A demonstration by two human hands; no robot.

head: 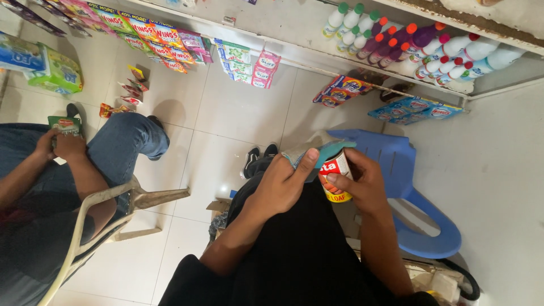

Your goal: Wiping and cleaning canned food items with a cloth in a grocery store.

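The can stood upright above the lap, just left of the blue chair; the right hand clamped its side while the left hand pressed a cloth onto its top

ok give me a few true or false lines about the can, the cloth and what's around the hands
1. The right hand holds a red and yellow can. True.
2. The left hand presses a cloth against the can's top. True.
3. A red plastic chair stands just beyond the can. False: the chair is blue.
4. The bottles on the shelf all have green caps. False: some caps are green, others orange or red.
5. A seated person at the left holds a green packet. True.
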